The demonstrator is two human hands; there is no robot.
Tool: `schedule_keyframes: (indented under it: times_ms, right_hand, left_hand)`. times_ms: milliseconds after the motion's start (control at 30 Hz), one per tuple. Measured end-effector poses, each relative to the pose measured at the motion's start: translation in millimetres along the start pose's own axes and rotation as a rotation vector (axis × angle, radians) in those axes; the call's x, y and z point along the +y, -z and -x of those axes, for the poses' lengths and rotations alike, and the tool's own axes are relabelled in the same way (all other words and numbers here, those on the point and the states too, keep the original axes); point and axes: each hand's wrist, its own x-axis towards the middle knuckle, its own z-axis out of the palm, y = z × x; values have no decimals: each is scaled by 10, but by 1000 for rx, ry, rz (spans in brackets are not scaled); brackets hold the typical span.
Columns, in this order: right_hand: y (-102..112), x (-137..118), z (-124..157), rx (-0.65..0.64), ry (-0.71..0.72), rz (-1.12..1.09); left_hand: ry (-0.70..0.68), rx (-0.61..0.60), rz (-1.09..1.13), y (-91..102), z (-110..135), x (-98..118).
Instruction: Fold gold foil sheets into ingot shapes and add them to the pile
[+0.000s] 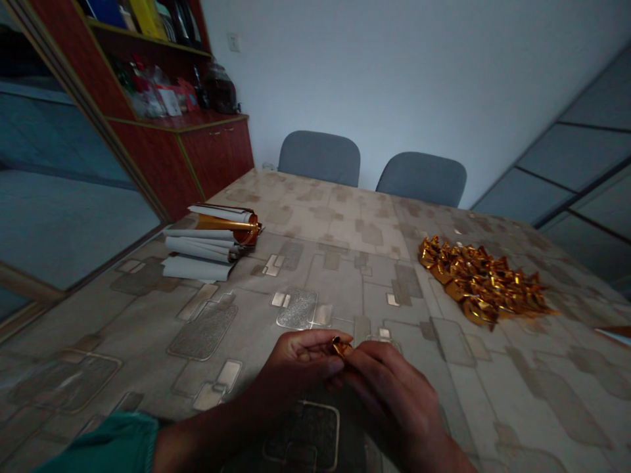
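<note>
Both of my hands meet low in the middle of the view, just above the patterned table [315, 263]. My left hand [300, 364] and my right hand [389, 387] pinch a small folded piece of gold foil paper [341, 346] between their fingertips. A pile of several folded gold foil pieces [480, 279] lies on the table to the right, beyond my right hand. At the left lies a stack of curled gold-and-white paper sheets [211, 240].
Two grey chairs [320, 156] [421, 177] stand at the table's far side against a pale wall. A red-brown cabinet [197, 144] with shelves of bottles and books stands at the back left. Something flat lies at the right edge [616, 335].
</note>
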Motion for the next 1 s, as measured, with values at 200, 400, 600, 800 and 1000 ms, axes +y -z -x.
schedule_keyframes:
  times_ms: [200,400,600,800,1000]
  right_hand:
    - [27,-18,-53,11,22,-8]
    - [42,-6,-28,-21,17,52]
    - [18,2,-30,-41,14,112]
    - [30,-20,-29,-67,6,137]
    - [32,8,-30,-85,-23,92]
  left_hand:
    - [-15,20,-6,24,-36,-13]
    - [-36,-26,-10,17,-35,9]
    - [23,-37,-30,36,-32,-9]
    - [-11,-70,-24,44,-42,-22]
    - [-2,-128,-30,47,-38,-12]
